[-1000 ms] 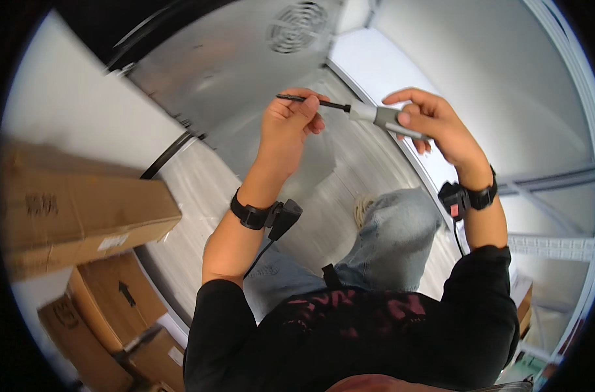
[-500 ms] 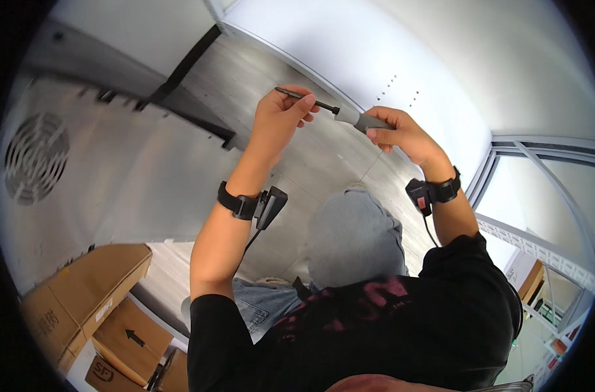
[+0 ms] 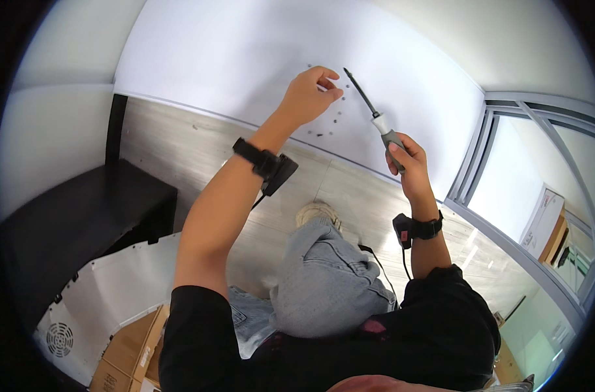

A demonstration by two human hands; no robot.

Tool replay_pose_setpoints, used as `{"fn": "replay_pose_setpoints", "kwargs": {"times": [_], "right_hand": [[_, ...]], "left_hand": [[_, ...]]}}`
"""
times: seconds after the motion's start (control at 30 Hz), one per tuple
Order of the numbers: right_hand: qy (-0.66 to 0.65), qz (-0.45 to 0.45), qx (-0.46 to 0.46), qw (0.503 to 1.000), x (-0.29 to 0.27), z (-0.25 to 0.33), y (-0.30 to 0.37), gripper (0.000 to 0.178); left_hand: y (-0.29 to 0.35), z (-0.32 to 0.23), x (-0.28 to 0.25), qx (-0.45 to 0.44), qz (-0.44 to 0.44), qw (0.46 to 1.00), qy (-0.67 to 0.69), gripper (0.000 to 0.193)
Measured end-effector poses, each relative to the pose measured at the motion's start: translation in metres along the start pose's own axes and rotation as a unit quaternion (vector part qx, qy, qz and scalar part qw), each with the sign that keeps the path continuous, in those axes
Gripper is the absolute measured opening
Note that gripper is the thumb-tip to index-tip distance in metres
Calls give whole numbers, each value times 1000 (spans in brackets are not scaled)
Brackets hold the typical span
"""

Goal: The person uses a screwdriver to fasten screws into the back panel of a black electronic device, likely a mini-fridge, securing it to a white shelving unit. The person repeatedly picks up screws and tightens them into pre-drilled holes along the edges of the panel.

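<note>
My right hand [image 3: 407, 157] is wrapped round the grey handle of a screwdriver [image 3: 385, 129], whose dark shaft points up and to the left over a white surface [image 3: 232, 78]. Nothing shows in my left hand [image 3: 312, 96], held over the same surface with thumb and fingers apart, left of the screwdriver tip. Several small screws [image 3: 335, 121] lie scattered below and beside my left fingers. One dark screw [image 3: 320, 135] rests near the surface's front edge.
A black bench-like piece [image 3: 82, 202] stands at the left. Below it lies a pale panel [image 3: 108, 281] with a round vent, beside a cardboard box [image 3: 124, 353]. A metal-framed rack [image 3: 467, 157] rises at the right. My bent knee [image 3: 330, 281] is beneath my arms.
The view has swung left toward the white surface. My left hand has let go of the screwdriver shaft and moved over the screws. My right hand now holds the screwdriver tip upward.
</note>
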State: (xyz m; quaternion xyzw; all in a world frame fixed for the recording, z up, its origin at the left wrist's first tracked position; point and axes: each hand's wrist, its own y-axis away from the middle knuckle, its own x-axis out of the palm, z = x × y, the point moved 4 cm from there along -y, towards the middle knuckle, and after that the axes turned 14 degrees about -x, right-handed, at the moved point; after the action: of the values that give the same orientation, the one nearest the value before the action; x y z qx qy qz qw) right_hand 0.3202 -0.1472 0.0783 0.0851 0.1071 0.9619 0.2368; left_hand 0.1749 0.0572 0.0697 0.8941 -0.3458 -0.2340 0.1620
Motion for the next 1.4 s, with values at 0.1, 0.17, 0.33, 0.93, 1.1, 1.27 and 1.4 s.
{"fn": "replay_pose_setpoints", "kwargs": {"times": [0.1,0.17,0.33,0.93,1.1,1.27,1.4], "right_hand": [[13,-49,13,999,-24,-7,-2,28],[7,-61,13,998,-32,-13,-1,28],[8,-58,4,998,-34,-15,-5,28],[98,299,-129,940,152,61,-11,37],[91,386,-144,907,223,80,13,37],[71,456,-94,882,251,104,47,37],[87,496,-126,855,265,117,57,39]], "left_hand": [[-37,-2,23,-28,-20,998,-57,30],[-52,-1,32,0,-55,990,-131,27],[-72,6,44,38,-111,971,-209,19],[144,41,-144,-7,-21,779,627,18],[235,56,-189,61,-130,788,599,18],[318,55,-193,77,-245,793,552,15],[356,57,-189,114,-316,797,502,14]]}}
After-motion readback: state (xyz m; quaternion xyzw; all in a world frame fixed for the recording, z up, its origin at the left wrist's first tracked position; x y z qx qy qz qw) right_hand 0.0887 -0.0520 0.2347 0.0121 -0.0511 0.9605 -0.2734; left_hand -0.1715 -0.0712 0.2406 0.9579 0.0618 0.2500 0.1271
